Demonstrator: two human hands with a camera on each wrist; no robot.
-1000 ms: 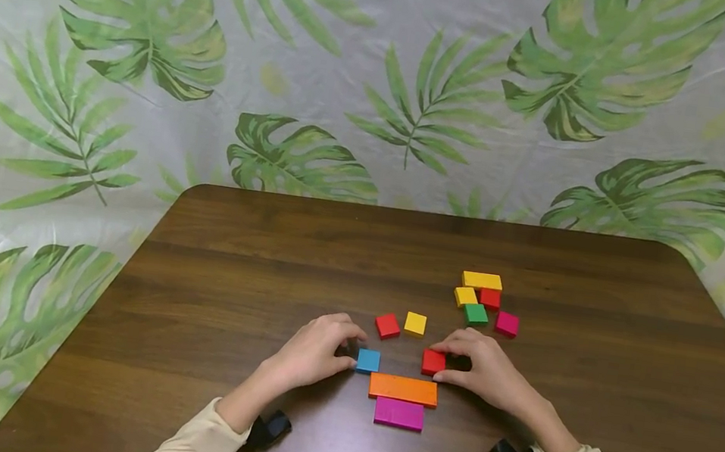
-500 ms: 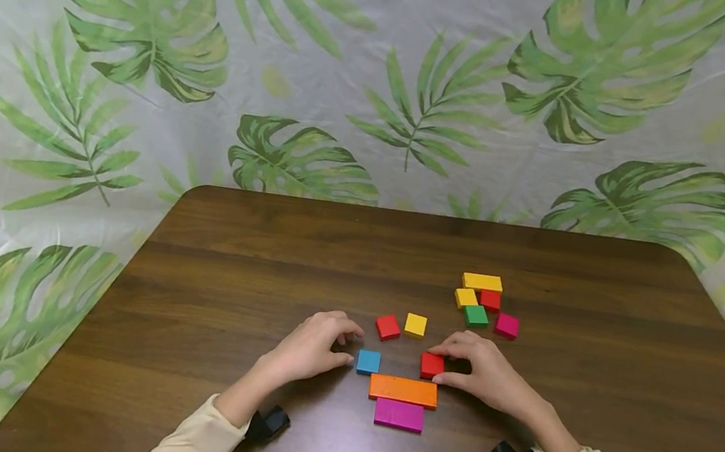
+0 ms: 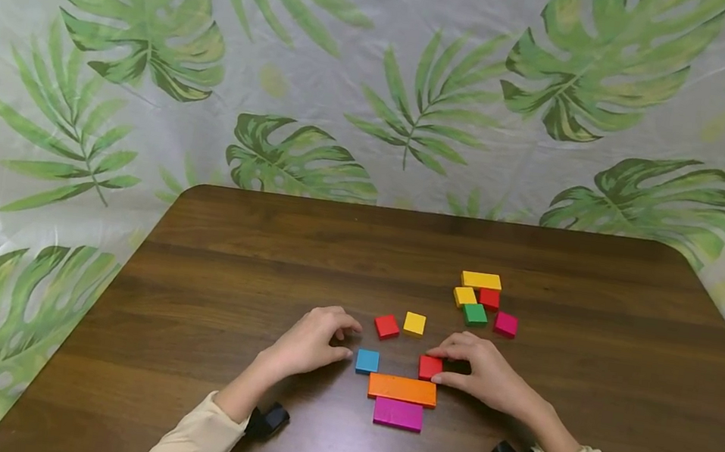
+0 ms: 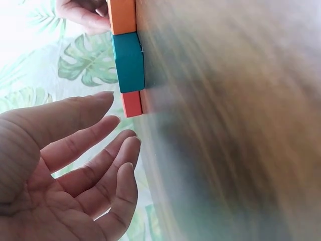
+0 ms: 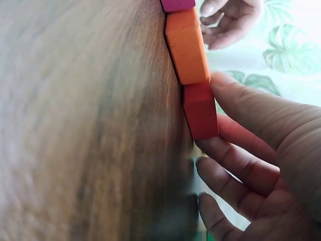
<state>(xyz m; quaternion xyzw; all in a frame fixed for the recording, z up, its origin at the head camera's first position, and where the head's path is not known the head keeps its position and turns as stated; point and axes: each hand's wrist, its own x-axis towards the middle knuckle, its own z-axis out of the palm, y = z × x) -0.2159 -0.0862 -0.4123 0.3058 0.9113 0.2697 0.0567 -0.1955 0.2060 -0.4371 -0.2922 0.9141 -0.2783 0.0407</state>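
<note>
My right hand [image 3: 484, 372] pinches a red square block [image 3: 429, 368] between thumb and fingers, at the right end of an orange rectangular block [image 3: 403, 390]. In the right wrist view that red block [image 5: 201, 110] sits against the orange one [image 5: 187, 46]. A blue square block [image 3: 367, 362] stands behind the orange block's left end. Just left of it my left hand [image 3: 313, 342] holds nothing, its fingers loosely bent and apart from the blue block [image 4: 129, 63] in the left wrist view. Touching the orange block's front is a magenta block [image 3: 398, 414].
Behind the hands lie another red block [image 3: 386, 327] and a yellow square block [image 3: 414, 324]. Farther back right is a group: a long yellow block [image 3: 481, 281], a small yellow one [image 3: 465, 297], a red one [image 3: 489, 298], a green one [image 3: 475, 315] and a pink one [image 3: 506, 324].
My left hand has drawn back slightly left from the blue block. The red block in my right hand has shifted a little left and nearer the orange block.
</note>
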